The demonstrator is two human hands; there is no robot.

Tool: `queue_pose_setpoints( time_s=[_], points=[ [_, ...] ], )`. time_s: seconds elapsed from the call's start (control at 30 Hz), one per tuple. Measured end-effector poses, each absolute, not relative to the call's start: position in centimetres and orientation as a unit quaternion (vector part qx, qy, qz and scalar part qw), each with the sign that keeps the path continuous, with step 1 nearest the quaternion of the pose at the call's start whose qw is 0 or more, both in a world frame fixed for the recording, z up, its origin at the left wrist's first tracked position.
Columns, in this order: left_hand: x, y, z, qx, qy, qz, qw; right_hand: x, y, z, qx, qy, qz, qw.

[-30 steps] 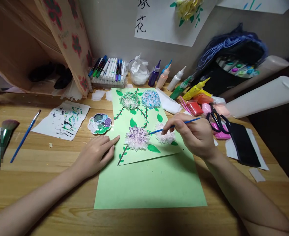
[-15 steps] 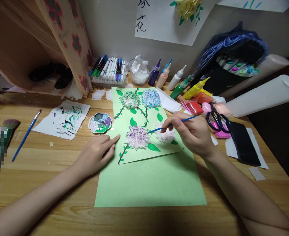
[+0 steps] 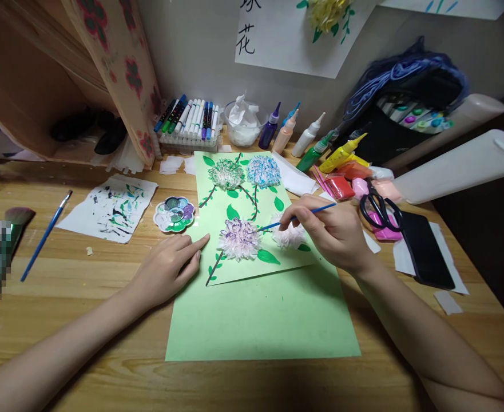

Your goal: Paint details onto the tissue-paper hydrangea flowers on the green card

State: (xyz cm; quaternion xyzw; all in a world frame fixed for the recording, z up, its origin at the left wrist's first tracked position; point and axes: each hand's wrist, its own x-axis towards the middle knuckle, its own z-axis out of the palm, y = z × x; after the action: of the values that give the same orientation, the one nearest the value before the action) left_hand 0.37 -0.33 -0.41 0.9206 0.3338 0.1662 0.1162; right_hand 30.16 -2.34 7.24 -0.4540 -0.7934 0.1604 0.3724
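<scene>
Wood makes the table [image 3: 84, 280], and behind it rises a grey wall [image 3: 191, 51]. At left stands a pink panel [image 3: 125, 74], then come a stained paper [image 3: 110, 209] and a palette [image 3: 168, 220]. Left hand [image 3: 168, 266] lies loose, forefinger stretched onto green paper [image 3: 264, 326]. On this paper sits a purple flower [image 3: 239, 239]. Right hand [image 3: 333, 232] pinches narrowly a brush [image 3: 322, 209], its tip at the flower's right edge (whether touching, I cannot tell). Farther right lie scissors [image 3: 381, 207] and a phone [image 3: 429, 252].

We read 花 [image 3: 246, 40], black | on white wall sheet [image 3: 286, 48] | character above [image 3: 250, 5]: cut by view's top edge, we can't confirm
</scene>
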Motion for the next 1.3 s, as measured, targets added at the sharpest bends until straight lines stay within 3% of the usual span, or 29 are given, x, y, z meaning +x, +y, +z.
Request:
queue_pose_setpoints(
  time_s=[1.3],
  points=[
    [0.46, -0.47, -0.16, 0.919, 0.347, 0.152, 0.109, 29.92, -2.75, 7.67, -0.414, -0.829, 0.107, 0.360]
  ],
)
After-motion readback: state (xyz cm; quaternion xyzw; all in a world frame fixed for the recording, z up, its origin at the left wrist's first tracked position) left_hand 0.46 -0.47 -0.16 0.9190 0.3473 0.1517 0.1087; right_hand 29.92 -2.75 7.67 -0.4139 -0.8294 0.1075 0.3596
